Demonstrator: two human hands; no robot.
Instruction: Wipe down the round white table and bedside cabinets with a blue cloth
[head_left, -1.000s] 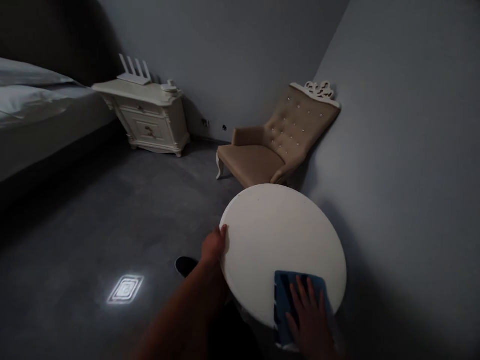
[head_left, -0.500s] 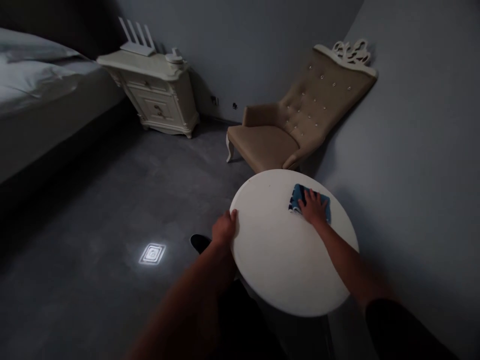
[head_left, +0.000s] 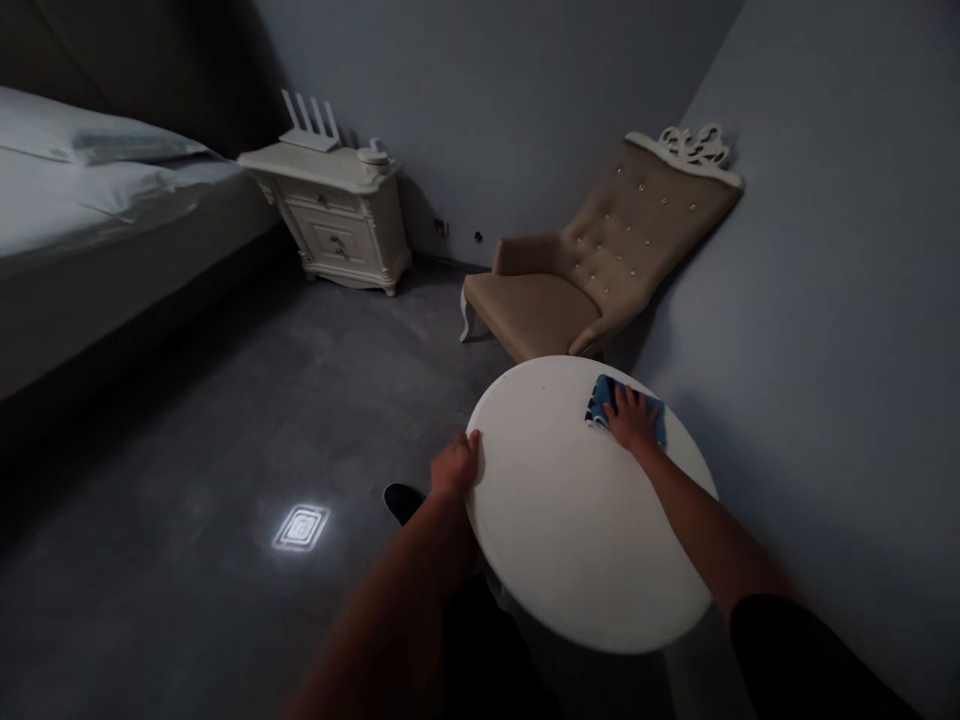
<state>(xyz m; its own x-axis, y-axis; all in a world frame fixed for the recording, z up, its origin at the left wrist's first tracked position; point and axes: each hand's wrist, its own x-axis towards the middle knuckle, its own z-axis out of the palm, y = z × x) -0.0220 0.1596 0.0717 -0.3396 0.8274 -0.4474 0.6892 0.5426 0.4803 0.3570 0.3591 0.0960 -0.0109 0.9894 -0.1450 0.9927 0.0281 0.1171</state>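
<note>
A round white table (head_left: 570, 530) stands in front of me. My left hand (head_left: 456, 464) is closed around its left edge, with the thumb on top and the other fingers partly hidden below the rim. Near the table's far right edge, my right hand (head_left: 634, 420) lies flat with fingers spread. Beneath that palm is a folded blue cloth (head_left: 600, 400) with dark patches and a pale border, pressed against the tabletop. Part of the cloth is covered by the hand.
A brown tufted armchair (head_left: 540, 305) stands just behind the table, by the grey wall (head_left: 840, 300). Farther left are a cream nightstand (head_left: 341, 235) bearing a white router (head_left: 309, 138), and a bed (head_left: 90, 260). A bright patterned floor drain (head_left: 301, 527) shows at lower left.
The view has tilted up a little, so the furniture sits lower in it. The cloth under my right hand has shifted slightly toward the table's far edge. My left hand keeps its hold.
</note>
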